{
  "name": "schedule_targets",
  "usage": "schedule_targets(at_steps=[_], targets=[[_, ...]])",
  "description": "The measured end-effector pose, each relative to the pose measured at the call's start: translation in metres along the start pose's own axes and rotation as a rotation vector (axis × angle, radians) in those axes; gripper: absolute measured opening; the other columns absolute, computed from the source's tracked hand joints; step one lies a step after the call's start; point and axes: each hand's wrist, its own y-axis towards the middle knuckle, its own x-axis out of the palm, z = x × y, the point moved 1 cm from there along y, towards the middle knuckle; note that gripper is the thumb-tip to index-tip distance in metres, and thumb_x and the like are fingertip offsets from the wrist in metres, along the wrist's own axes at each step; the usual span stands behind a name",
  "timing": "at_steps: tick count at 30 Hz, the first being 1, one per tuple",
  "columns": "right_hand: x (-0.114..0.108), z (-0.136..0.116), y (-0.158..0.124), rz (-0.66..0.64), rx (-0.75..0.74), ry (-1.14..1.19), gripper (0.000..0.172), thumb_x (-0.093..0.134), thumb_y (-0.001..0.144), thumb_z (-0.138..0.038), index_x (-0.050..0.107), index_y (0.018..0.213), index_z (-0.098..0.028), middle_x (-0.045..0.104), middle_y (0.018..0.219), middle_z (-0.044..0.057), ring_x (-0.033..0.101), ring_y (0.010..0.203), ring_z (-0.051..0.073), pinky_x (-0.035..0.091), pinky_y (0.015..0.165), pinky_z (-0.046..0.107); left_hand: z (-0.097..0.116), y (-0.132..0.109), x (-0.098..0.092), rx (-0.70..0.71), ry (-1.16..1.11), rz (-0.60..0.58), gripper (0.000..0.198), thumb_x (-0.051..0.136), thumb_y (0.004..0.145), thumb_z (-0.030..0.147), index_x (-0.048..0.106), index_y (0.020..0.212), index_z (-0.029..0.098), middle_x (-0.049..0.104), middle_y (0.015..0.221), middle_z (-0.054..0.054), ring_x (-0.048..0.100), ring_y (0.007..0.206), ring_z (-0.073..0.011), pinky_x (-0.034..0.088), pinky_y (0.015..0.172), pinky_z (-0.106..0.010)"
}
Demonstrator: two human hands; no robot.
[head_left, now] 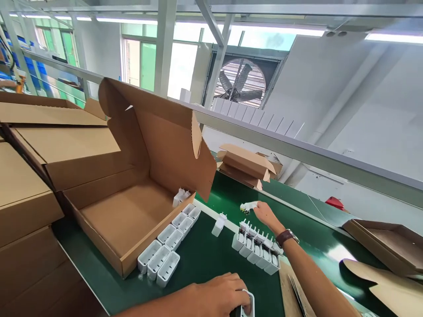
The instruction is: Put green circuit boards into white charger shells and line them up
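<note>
My left hand (224,290) is at the bottom of the view, its fingers wrapped round a white plastic housing (251,304) that the lower edge cuts off. Farther out, my right hand (266,215) pinches a white plastic part with small electronic components (248,207) above the green surface. Just below that hand stands a row of white housings with prongs and inner parts (256,248). One white plug piece (218,224) is by itself to the left of the row. Several open white housings (168,266) line the front of the cardboard box.
An open cardboard box (112,220) holds a few white pieces (181,197) in its corner. Stacked cartons (23,176) are at the left. Tweezers (296,295) lie on a brown board at the right. Other cardboard boxes (246,163) and a tray (386,242) sit beyond.
</note>
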Motion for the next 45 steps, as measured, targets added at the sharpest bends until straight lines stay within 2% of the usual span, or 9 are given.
schedule_targets(at_steps=[4, 9, 16, 20, 27, 32, 36, 41, 45], targets=[[-0.041, 0.004, -0.037, 0.128, 0.053, 0.042, 0.043, 0.041, 0.099, -0.039, 0.071, 0.117, -0.014, 0.075, 0.086, 0.009, 0.067, 0.069, 0.025, 0.055, 0.064, 0.038, 0.008, 0.001, -0.001, -0.045, 0.075, 0.051, 0.055, 0.071, 0.081, 0.07, 0.065, 0.106, 0.022, 0.068, 0.109, -0.008, 0.066, 0.103, -0.0266, 0.051, 0.092, -0.036], [-0.065, -0.006, -0.124, 0.182, -0.011, 0.33, 0.041, 0.06, 0.088, -0.052, 0.078, 0.11, -0.023, 0.079, 0.106, 0.008, 0.071, 0.081, 0.027, 0.06, 0.076, 0.041, 0.02, 0.0, -0.018, -0.225, 0.178, 0.148, 0.04, 0.078, 0.08, 0.055, 0.064, 0.096, 0.022, 0.066, 0.107, -0.008, 0.065, 0.096, -0.0275, 0.052, 0.084, -0.038], [-0.014, 0.013, -0.206, -0.083, 0.1, 0.492, 0.045, 0.057, 0.093, -0.057, 0.081, 0.1, -0.019, 0.08, 0.095, 0.011, 0.075, 0.087, 0.028, 0.063, 0.086, 0.046, 0.024, 0.002, -0.04, -0.4, 0.207, 0.239, 0.015, 0.071, 0.084, 0.028, 0.061, 0.093, 0.021, 0.061, 0.112, -0.009, 0.063, 0.098, -0.0272, 0.054, 0.082, -0.039], [0.01, 0.041, -0.229, 0.02, -0.062, 0.235, 0.039, 0.053, 0.094, -0.032, 0.069, 0.128, -0.021, 0.069, 0.135, 0.014, 0.066, 0.123, 0.032, 0.053, 0.108, 0.056, 0.025, 0.002, -0.04, -0.401, 0.161, 0.271, 0.008, 0.066, 0.087, 0.026, 0.06, 0.092, 0.022, 0.059, 0.118, -0.008, 0.064, 0.093, -0.0224, 0.054, 0.077, -0.035], [0.024, 0.034, -0.246, -0.23, -0.386, -0.088, 0.086, 0.046, 0.071, 0.007, 0.049, 0.151, -0.024, 0.047, 0.16, 0.009, 0.026, 0.156, 0.03, 0.031, 0.124, 0.065, 0.028, 0.002, -0.038, -0.353, 0.034, 0.277, 0.029, 0.064, 0.087, 0.02, 0.056, 0.115, 0.022, 0.057, 0.126, -0.009, 0.064, 0.103, -0.0224, 0.056, 0.089, -0.036], [0.035, 0.028, -0.242, -0.171, -0.355, 0.004, 0.06, 0.067, 0.088, -0.017, 0.053, 0.146, -0.022, 0.07, 0.129, 0.014, 0.062, 0.12, 0.032, 0.054, 0.103, 0.055, 0.026, 0.0, -0.037, -0.368, -0.048, 0.247, 0.06, 0.064, 0.089, 0.021, 0.04, 0.144, 0.022, 0.055, 0.138, -0.013, 0.06, 0.124, -0.0268, 0.051, 0.108, -0.043], [0.037, 0.042, -0.235, -0.055, -0.236, 0.133, 0.047, 0.066, 0.093, -0.043, 0.061, 0.134, -0.021, 0.069, 0.129, 0.015, 0.066, 0.115, 0.031, 0.056, 0.099, 0.051, 0.021, 0.0, -0.036, -0.404, -0.126, 0.232, 0.075, 0.074, 0.086, 0.034, 0.037, 0.15, 0.022, 0.053, 0.144, -0.014, 0.056, 0.131, -0.0305, 0.048, 0.112, -0.048], [0.033, 0.073, -0.219, 0.104, 0.133, 0.207, 0.039, 0.053, 0.094, -0.04, 0.066, 0.123, -0.017, 0.076, 0.101, 0.012, 0.073, 0.087, 0.027, 0.062, 0.085, 0.047, 0.013, 0.003, -0.037, -0.464, -0.237, 0.406, 0.057, 0.064, 0.093, 0.047, 0.046, 0.142, 0.021, 0.053, 0.143, -0.015, 0.058, 0.128, -0.0289, 0.05, 0.109, -0.049], [0.045, 0.08, -0.226, 0.054, -0.016, 0.264, 0.046, 0.063, 0.088, -0.048, 0.067, 0.127, -0.023, 0.077, 0.108, 0.012, 0.074, 0.089, 0.03, 0.064, 0.08, 0.044, 0.015, 0.004, -0.034, -0.451, -0.274, 0.399, 0.082, 0.083, 0.075, 0.053, 0.048, 0.142, 0.021, 0.055, 0.138, -0.015, 0.058, 0.125, -0.0313, 0.049, 0.11, -0.05]])
